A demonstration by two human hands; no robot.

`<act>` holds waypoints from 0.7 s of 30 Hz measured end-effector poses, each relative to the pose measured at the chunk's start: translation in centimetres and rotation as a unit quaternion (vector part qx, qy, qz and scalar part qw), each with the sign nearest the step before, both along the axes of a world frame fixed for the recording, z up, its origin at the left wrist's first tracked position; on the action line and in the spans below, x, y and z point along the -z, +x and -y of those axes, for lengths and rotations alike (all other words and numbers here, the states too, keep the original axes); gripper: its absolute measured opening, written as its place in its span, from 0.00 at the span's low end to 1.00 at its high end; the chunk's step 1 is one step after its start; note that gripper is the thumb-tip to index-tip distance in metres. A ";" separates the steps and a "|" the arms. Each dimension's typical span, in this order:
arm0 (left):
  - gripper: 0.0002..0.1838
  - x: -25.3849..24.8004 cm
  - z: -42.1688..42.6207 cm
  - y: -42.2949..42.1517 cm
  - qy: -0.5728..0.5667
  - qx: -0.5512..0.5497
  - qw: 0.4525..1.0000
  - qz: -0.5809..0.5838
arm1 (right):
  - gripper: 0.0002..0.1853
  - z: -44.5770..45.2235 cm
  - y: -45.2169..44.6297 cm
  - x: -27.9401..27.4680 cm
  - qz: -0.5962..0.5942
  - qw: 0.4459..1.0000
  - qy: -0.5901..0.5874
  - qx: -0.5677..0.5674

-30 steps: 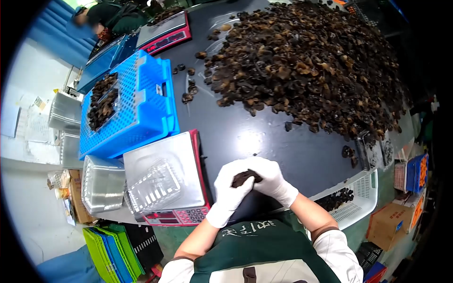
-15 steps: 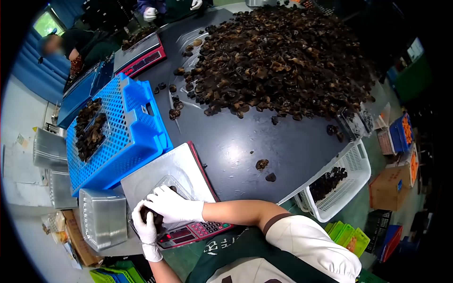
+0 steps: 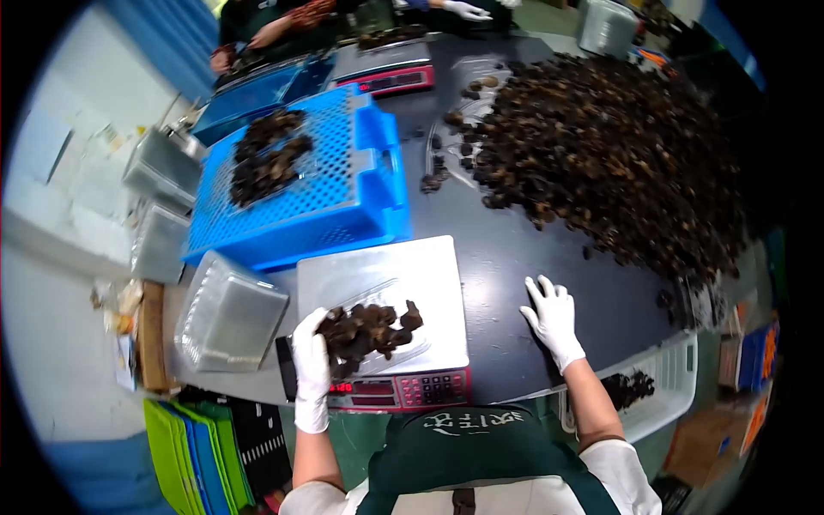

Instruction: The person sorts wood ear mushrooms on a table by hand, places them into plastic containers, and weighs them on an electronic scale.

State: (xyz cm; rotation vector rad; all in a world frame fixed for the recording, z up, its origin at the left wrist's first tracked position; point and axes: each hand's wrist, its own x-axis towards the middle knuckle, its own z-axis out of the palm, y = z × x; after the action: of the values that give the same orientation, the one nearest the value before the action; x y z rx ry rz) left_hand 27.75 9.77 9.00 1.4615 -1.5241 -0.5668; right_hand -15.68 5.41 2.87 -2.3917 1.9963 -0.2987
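Left hand (image 3: 312, 360), white-gloved, stands upright at the left edge of the dark pieces (image 3: 365, 333). Its fingertips meet the pile's left side; whether they are clamped on pieces or on the tray rim cannot be told. The pile lies immediately right of this hand, heaped in a clear tray (image 3: 403, 357) on the steel plate of the near scale (image 3: 436, 275).

Right hand (image 3: 554, 322), also gloved: fingers spread apart, palm down over the dark table (image 3: 493, 313), right of the scale and well apart from the pile. Contact with the tabletop cannot be judged.

Scale front, near side: lit red digits, too small to read surely, with keypad to their right.

Left of the scale: nested clear trays (image 3: 232, 318), tilted. Beyond the scale, far left: blue crate (image 3: 335, 206), with a filled tray (image 3: 270, 159) of similar pieces on top.

Far right of the table: large heap (image 3: 609, 163) of the same material. Near right, below table level: white basket (image 3: 682, 390), dark pieces inside.

Far side: second scale (image 3: 382, 60); a co-worker's gloved hand (image 3: 468, 10) beyond it, to the right.
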 end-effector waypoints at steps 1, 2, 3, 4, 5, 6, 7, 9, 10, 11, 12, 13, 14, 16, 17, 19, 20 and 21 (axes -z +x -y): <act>0.25 -0.1 0.0 -1.2 0.018 0.001 0.996 -0.084 | 0.26 0.1 -0.7 1.4 0.052 0.999 -0.010 -0.008; 0.21 -0.1 0.3 -1.0 0.012 0.008 1.000 0.018 | 0.17 0.1 -0.9 2.2 0.055 0.997 -0.054 -0.011; 0.19 -0.5 0.4 -1.4 0.024 0.003 0.999 0.027 | 0.13 0.4 -1.5 2.9 0.061 0.997 -0.040 -0.007; 0.18 -0.9 0.6 -2.0 0.036 0.000 0.999 0.035 | 0.10 0.7 -1.9 3.3 0.066 0.997 -0.026 0.000; 0.19 -1.7 0.7 -2.4 0.033 0.011 0.998 0.049 | 0.08 1.2 -2.2 3.8 0.115 0.992 -0.054 0.000; 0.19 -1.9 0.5 -2.4 0.032 0.007 0.998 0.047 | 0.06 1.7 -2.1 3.5 0.164 0.983 -0.081 0.001; 0.19 -1.9 0.5 -2.4 0.015 0.000 0.997 0.078 | 0.05 1.9 -1.8 3.1 0.222 0.972 -0.067 0.036; 0.18 -2.6 0.1 -2.4 -0.013 -0.021 0.993 0.115 | 0.04 2.7 -0.3 1.4 0.327 0.942 -0.048 0.051; 0.18 -2.5 -0.3 -2.2 -0.005 -0.040 0.997 0.068 | 0.04 3.1 1.1 -0.1 0.430 0.900 -0.023 0.069; 0.17 -2.4 -0.6 -1.9 -0.002 -0.060 0.997 0.043 | 0.04 3.4 3.1 -2.1 0.461 0.885 -0.016 0.061; 0.17 -2.3 -0.8 -1.7 -0.001 -0.078 0.997 0.017 | 0.04 3.5 5.4 -4.0 0.523 0.852 0.000 0.039; 0.17 -2.7 -1.1 -1.8 0.005 -0.086 0.996 0.009 | 0.04 3.2 7.9 -6.5 0.541 0.841 0.015 0.014; 0.16 -2.7 -1.3 -1.9 -0.003 -0.084 0.996 0.028 | 0.05 2.9 10.3 -8.8 0.595 0.797 0.099 0.018; 0.16 -2.6 -1.6 -2.0 -0.029 -0.066 0.991 0.113 | 0.07 3.4 13.8 -10.5 0.257 0.938 -0.051 -0.227; 0.18 -2.4 -1.5 -2.4 -0.042 -0.063 0.988 0.135 | 0.06 2.3 16.8 -13.6 0.549 0.813 0.162 -0.104; 0.26 -3.6 -1.2 -3.9 -0.059 -0.042 0.988 0.135 | 0.09 2.9 20.3 -11.3 0.438 0.862 0.030 -0.253; 0.30 -3.3 -1.1 -4.2 -0.072 -0.039 0.980 0.184 | 0.09 2.9 22.1 -10.4 0.527 0.805 0.127 -0.242; 0.34 -3.3 -0.9 -4.7 -0.090 -0.021 0.973 0.211 | 0.09 3.9 23.3 -8.4 0.488 0.821 0.028 -0.294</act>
State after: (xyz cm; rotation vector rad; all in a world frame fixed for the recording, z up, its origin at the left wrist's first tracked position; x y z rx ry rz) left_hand 23.07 10.67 12.26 1.5296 -1.8114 -0.0860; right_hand 7.65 1.50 11.26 -1.9753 0.7672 -1.1097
